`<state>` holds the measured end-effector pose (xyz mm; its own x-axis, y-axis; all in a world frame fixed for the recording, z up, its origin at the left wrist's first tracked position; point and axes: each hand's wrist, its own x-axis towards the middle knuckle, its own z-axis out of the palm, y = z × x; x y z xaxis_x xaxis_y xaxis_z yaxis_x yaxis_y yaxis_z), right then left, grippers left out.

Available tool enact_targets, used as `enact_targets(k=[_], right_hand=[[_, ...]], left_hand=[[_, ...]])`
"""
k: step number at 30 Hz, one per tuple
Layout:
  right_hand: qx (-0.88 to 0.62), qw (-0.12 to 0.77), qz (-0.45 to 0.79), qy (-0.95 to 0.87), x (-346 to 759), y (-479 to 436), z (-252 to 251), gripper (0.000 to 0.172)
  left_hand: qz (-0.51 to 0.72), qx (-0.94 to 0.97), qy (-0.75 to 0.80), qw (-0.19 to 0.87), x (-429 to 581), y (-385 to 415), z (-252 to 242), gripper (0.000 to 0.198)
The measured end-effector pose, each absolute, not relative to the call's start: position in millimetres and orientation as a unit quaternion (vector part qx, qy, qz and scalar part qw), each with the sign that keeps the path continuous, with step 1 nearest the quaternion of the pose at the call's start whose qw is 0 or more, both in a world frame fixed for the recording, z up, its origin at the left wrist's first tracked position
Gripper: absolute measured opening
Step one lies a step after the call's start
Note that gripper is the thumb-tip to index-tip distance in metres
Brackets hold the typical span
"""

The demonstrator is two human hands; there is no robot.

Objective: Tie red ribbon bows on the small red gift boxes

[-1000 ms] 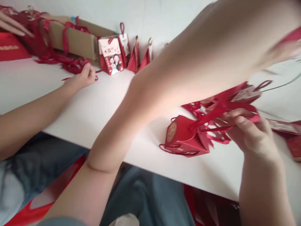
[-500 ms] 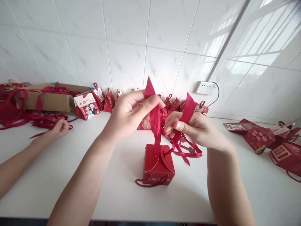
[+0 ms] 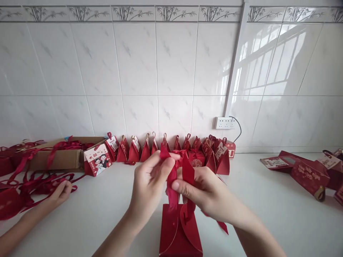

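A small red gift box (image 3: 179, 232) stands on the white counter (image 3: 112, 210) right in front of me, its curved flaps closed. A red ribbon (image 3: 173, 178) rises out of its top. My left hand (image 3: 150, 185) pinches one ribbon end above the box. My right hand (image 3: 200, 191) pinches the other end close beside it, and the two hands nearly touch. A loose ribbon tail (image 3: 221, 225) hangs below my right wrist.
A row of finished red gift boxes (image 3: 171, 150) lines the tiled wall. At the left lie a cardboard box (image 3: 57, 157) and a heap of red ribbons (image 3: 29, 182), where another person's hand (image 3: 60, 192) rests. Flat red boxes (image 3: 302, 171) lie at the right. A wall socket (image 3: 224, 123) sits behind.
The view has tilted up, showing more wall. My hands have come closer together and lower over the box, with the ribbon ends drawn in. The other person's hand stays on the ribbons.
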<state>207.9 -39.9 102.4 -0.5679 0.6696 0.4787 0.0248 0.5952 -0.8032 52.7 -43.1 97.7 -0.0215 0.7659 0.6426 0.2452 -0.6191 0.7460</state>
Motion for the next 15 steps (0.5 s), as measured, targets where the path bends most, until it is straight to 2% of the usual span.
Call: enact_targets(k=[3, 7, 9, 12, 15], right_hand=[[-0.261, 0.446, 0.365, -0.775, 209, -38, 101, 0.042], [-0.301, 0.469, 0.324, -0.765, 210, -31, 101, 0.041], [-0.31, 0.481, 0.284, -0.769, 210, -28, 102, 0.039], [-0.313, 0.51, 0.215, -0.772, 210, -31, 105, 0.037], [-0.351, 0.494, 0.209, -0.767, 216, -40, 108, 0.041]], left_hand=[[0.582, 0.66, 0.341, 0.33, 51, -40, 95, 0.047], [0.45, 0.685, 0.355, 0.449, 50, -37, 96, 0.036], [0.439, 0.679, 0.364, 0.463, 50, -35, 97, 0.034], [0.463, 0.664, 0.374, 0.453, 50, -33, 99, 0.043], [0.478, 0.652, 0.375, 0.453, 48, -33, 101, 0.039]])
